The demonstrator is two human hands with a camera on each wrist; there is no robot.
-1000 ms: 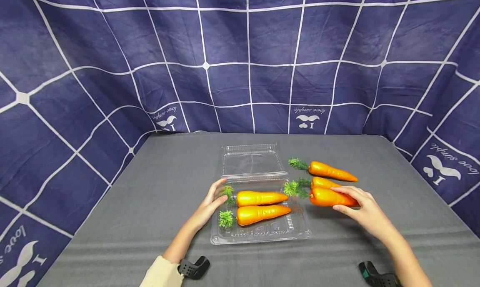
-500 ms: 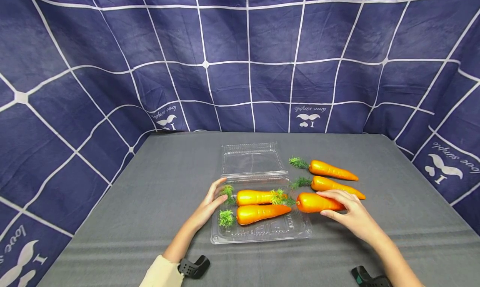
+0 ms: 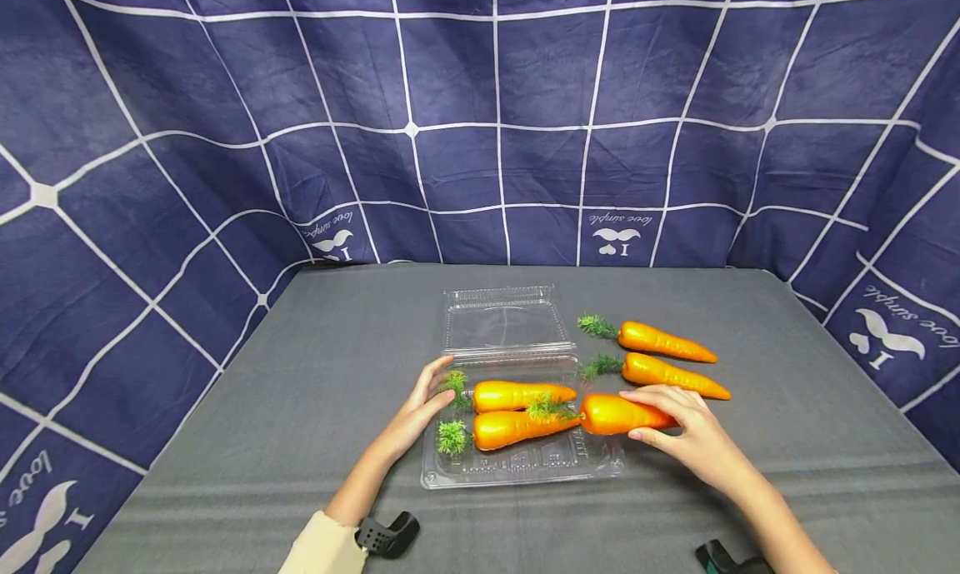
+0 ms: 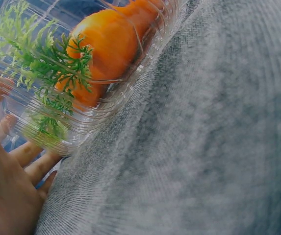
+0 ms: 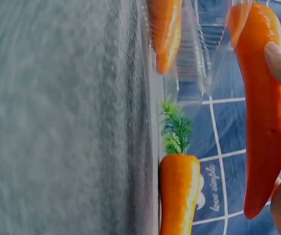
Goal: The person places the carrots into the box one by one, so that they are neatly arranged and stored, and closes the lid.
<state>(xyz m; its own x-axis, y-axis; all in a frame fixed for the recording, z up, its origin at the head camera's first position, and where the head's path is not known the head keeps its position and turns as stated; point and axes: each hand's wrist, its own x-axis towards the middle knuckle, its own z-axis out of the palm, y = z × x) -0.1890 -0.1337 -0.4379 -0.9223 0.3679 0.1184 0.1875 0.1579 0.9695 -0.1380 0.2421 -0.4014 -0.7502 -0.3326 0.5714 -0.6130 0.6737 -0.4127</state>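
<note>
A hinged clear plastic box [image 3: 517, 474] lies on the table with its lid [image 3: 498, 328] folded back. Two orange carrots with green tops are inside, the rear carrot [image 3: 517, 395] and the front carrot [image 3: 513, 431]. At the box's left wall, my left hand [image 3: 414, 411] rests with its fingers [image 4: 41, 167] fairly straight against the plastic. My right hand [image 3: 686, 436] grips another carrot [image 3: 607, 413] between thumb and fingers, raised above the table in the right wrist view. Its leafy top overlaps the two carrots in the box, and its tip is hidden by the hand.
Two more carrots lie to the right of the box, a far carrot [image 3: 663, 342] and a nearer carrot [image 3: 671, 374], tops facing left. A grey cloth [image 3: 300, 349] covers the table. Behind and at both sides hangs a blue checked curtain [image 3: 465, 166].
My right hand has carried the gripped carrot left and slightly nearer, from beside the loose carrots to over the box's right edge. The left hand and the box have stayed in place.
</note>
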